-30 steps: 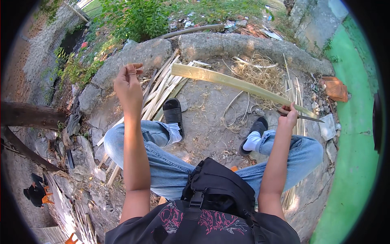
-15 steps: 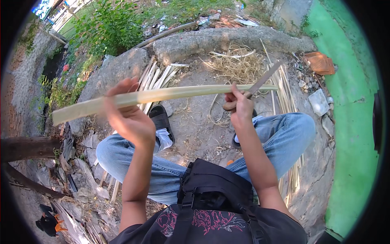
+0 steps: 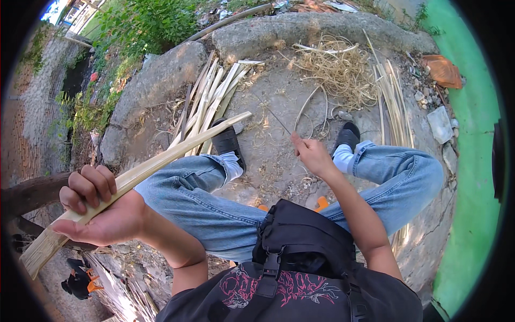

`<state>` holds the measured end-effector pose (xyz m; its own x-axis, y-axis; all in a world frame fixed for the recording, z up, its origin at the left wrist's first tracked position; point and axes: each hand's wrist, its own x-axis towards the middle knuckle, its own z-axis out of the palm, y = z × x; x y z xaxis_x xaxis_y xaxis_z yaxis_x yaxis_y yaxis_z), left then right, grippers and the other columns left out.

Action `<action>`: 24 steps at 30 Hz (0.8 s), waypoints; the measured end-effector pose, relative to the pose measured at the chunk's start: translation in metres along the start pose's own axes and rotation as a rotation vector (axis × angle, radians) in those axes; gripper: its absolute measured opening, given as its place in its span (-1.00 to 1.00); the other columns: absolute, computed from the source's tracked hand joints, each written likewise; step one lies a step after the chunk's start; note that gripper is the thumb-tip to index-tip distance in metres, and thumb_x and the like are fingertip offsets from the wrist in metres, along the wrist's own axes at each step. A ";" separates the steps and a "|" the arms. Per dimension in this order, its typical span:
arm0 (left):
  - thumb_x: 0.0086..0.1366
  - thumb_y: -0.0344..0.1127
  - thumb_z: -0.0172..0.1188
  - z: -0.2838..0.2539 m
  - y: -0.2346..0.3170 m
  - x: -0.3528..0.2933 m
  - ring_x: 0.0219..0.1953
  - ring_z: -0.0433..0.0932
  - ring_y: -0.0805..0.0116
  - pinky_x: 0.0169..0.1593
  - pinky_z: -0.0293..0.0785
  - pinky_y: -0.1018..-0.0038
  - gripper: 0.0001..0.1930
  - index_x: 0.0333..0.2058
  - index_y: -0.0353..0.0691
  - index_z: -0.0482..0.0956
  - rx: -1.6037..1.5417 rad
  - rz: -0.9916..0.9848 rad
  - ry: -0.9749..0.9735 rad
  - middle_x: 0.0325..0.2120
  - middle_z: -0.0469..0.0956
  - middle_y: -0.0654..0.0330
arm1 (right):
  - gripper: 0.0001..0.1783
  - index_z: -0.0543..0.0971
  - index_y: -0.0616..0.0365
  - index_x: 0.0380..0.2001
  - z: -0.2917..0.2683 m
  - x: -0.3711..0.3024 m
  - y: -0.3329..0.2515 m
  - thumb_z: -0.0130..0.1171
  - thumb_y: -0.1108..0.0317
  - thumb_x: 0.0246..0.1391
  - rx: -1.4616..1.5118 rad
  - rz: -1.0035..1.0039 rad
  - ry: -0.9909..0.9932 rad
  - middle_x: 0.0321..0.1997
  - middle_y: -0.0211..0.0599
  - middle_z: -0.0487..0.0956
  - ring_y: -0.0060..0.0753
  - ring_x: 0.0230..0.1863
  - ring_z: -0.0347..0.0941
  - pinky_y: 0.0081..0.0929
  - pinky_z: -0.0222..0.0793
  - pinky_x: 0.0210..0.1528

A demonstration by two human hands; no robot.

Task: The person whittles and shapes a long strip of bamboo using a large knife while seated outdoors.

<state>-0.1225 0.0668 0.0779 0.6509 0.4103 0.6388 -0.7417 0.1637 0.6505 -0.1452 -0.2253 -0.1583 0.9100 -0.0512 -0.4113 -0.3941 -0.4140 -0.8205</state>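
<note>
A long, pale strip of split bamboo [image 3: 179, 152] slants across my left thigh, its far tip above the sandal on my left foot. My left hand [image 3: 104, 209] is closed around its near part, palm up, with the fingers curled over it. In front of my body, my right hand [image 3: 315, 156] grips a knife [image 3: 278, 119] whose handle is mostly hidden by the fingers. The thin blade is seen nearly edge-on and points ahead and left, apart from the bamboo strip.
Bamboo strips [image 3: 206, 102] lie ahead on the left, and thinner strips [image 3: 396, 102] on the right. Curly shavings [image 3: 346, 72] are heaped before a low stone kerb [image 3: 322, 27]. A green wall [image 3: 472, 177] runs along the right; a dark log [image 3: 35, 194] lies left.
My left hand has drawn the bamboo strip back and left, and its far end has come away from the knife. My right hand has lowered slightly, turning the blade to point left.
</note>
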 end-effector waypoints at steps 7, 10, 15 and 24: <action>0.26 0.21 -0.15 -0.013 0.010 0.004 -0.69 -0.04 0.54 -0.61 -0.11 0.58 -0.51 -0.60 -0.04 0.05 -0.252 -0.136 -0.204 -0.71 0.00 0.34 | -0.20 0.41 0.36 -0.75 0.009 -0.005 -0.013 -0.18 -0.25 0.15 -0.024 0.008 -0.104 -0.79 -0.10 0.34 -0.26 -0.66 0.28 -0.24 0.20 -0.51; 0.14 0.35 -0.13 0.006 -0.009 -0.007 -0.65 -0.01 0.51 -0.59 -0.08 0.56 -0.42 -0.58 -0.09 0.08 -0.130 -0.150 -0.113 -0.67 0.02 0.30 | -0.26 0.49 0.28 -0.68 0.004 -0.003 -0.006 -0.17 -0.23 0.16 -0.021 -0.003 -0.130 -0.80 -0.32 0.31 -0.47 -0.64 0.27 -0.44 0.18 -0.52; 0.16 0.37 -0.09 -0.001 -0.020 -0.006 -0.56 0.07 0.44 -0.51 0.01 0.53 -0.40 -0.59 -0.13 0.21 0.003 -0.106 0.009 -0.63 0.08 0.28 | -0.29 0.50 0.29 -0.67 0.004 0.002 0.004 -0.15 -0.19 0.17 -0.034 0.074 -0.075 -0.81 -0.29 0.30 -0.43 -0.67 0.26 -0.41 0.20 -0.50; 0.19 0.10 0.13 0.002 -0.016 -0.003 -0.65 -0.01 0.57 -0.57 -0.03 0.60 -0.56 -0.61 -0.08 0.22 -0.312 -0.294 -0.184 -0.72 0.03 0.42 | -0.29 0.48 0.30 -0.68 0.005 -0.003 0.006 -0.18 -0.17 0.19 -0.010 0.046 -0.056 -0.81 -0.29 0.29 -0.45 -0.67 0.24 -0.40 0.19 -0.51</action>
<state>-0.1120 0.0615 0.0664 0.8380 0.1449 0.5261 -0.5162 0.5231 0.6782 -0.1509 -0.2229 -0.1641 0.8821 -0.0193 -0.4706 -0.4340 -0.4217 -0.7961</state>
